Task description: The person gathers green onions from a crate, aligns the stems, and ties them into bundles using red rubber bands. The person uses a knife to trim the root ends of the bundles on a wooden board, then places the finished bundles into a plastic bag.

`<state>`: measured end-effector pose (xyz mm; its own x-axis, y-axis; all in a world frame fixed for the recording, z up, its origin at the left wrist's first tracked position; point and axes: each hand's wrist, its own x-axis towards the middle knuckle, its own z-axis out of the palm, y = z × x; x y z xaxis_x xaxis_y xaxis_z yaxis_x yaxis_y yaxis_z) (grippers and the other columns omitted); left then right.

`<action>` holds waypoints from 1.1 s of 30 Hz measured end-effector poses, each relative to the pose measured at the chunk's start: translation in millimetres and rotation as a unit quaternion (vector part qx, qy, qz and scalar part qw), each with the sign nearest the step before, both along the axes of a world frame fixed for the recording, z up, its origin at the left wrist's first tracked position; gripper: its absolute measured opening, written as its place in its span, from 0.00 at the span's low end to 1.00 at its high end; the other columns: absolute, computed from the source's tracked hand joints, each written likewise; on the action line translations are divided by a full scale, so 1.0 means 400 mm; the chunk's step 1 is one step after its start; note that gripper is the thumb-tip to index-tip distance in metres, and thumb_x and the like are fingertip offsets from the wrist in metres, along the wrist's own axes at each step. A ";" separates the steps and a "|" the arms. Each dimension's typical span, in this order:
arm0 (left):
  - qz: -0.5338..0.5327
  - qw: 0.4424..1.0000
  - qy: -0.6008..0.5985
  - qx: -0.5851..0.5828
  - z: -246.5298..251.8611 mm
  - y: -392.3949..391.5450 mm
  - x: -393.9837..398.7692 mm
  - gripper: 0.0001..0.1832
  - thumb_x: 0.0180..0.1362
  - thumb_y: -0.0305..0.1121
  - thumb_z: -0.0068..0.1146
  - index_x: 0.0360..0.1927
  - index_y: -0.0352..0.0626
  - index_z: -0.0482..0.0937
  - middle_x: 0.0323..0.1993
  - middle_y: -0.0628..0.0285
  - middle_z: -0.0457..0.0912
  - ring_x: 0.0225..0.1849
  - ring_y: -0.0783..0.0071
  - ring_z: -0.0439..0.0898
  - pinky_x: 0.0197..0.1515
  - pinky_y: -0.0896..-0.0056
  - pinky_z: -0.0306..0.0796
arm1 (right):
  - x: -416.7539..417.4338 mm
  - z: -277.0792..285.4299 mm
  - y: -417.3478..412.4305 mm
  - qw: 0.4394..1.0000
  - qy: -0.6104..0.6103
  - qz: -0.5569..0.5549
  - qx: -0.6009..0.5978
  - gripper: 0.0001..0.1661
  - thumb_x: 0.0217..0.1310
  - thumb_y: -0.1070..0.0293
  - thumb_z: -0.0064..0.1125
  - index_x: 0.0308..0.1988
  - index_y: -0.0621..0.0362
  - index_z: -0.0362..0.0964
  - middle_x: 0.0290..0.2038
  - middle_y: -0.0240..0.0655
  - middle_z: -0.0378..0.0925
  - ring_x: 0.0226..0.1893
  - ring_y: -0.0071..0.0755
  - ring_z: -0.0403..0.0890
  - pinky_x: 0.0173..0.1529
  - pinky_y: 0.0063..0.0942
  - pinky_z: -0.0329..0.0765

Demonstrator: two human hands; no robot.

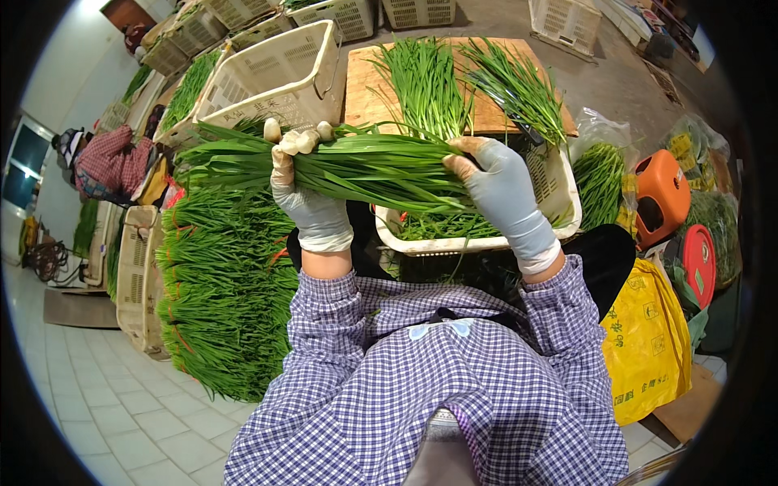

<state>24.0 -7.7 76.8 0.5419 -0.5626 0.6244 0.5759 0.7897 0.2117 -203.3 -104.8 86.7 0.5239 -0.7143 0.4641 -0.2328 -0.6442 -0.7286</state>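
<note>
A bundle of long green leaves, likely garlic chives (377,167), lies sideways across both gloved hands. My left hand (307,188) wraps around it from below, fingertips showing on the upper side. At the bundle's right end, my right hand (498,179) pinches the leaves between thumb and fingers. Beneath the bundle stands a white plastic crate (480,244) with loose leaves inside. A wooden board (364,91) rests beyond the crate, bearing a pile of chives (425,85) and a smaller bunch (523,91) that partly covers a dark object.
Tied chive bundles (225,297) are stacked at the left, beside a crate (138,279). An empty-looking crate (267,100) stands behind them. At the right are an orange plastic stool (665,194), a red round lid (699,266) and a yellow bag (647,346). A co-worker (112,161) sits far left.
</note>
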 end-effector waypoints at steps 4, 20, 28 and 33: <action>-0.017 0.995 -0.088 0.036 0.043 0.008 -0.020 0.18 0.68 0.33 0.51 0.59 0.41 0.71 0.41 0.65 0.82 0.52 0.66 0.78 0.67 0.42 0.63 | 0.001 -0.023 -0.018 0.995 -0.034 -0.058 -0.069 0.15 0.59 0.64 0.65 0.41 0.63 0.81 0.35 0.46 0.83 0.34 0.44 0.84 0.40 0.31 0.79; -0.012 0.966 0.051 0.252 0.047 -0.020 -0.015 0.15 0.69 0.31 0.46 0.55 0.35 0.75 0.56 0.49 0.78 0.60 0.54 0.75 0.65 0.49 0.70 | -0.086 -0.035 -0.040 0.905 -0.155 0.178 0.353 0.38 0.64 0.47 0.62 0.63 0.63 0.64 0.56 0.35 0.75 0.53 0.25 0.74 0.59 0.24 0.69; 0.005 0.975 -0.049 0.216 0.023 -0.011 -0.024 0.14 0.67 0.35 0.50 0.52 0.40 0.75 0.53 0.48 0.79 0.57 0.54 0.77 0.65 0.47 0.67 | -0.077 -0.085 -0.070 0.902 -0.260 0.035 0.344 0.15 0.70 0.65 0.52 0.46 0.67 0.74 0.41 0.39 0.82 0.41 0.30 0.83 0.51 0.25 0.78; 0.052 0.980 -0.013 0.193 0.015 0.032 0.017 0.12 0.68 0.36 0.50 0.50 0.44 0.75 0.50 0.52 0.81 0.54 0.59 0.78 0.61 0.50 0.72 | -0.218 -0.171 -0.157 0.798 -0.420 -0.042 0.430 0.14 0.75 0.62 0.44 0.40 0.60 0.71 0.39 0.43 0.82 0.40 0.39 0.84 0.53 0.38 0.81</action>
<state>30.8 5.0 82.7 0.5964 -0.7018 0.3896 0.4866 0.7021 0.5199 -290.5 -167.7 18.3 0.2197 -0.9740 -0.0543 0.5535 0.1703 -0.8153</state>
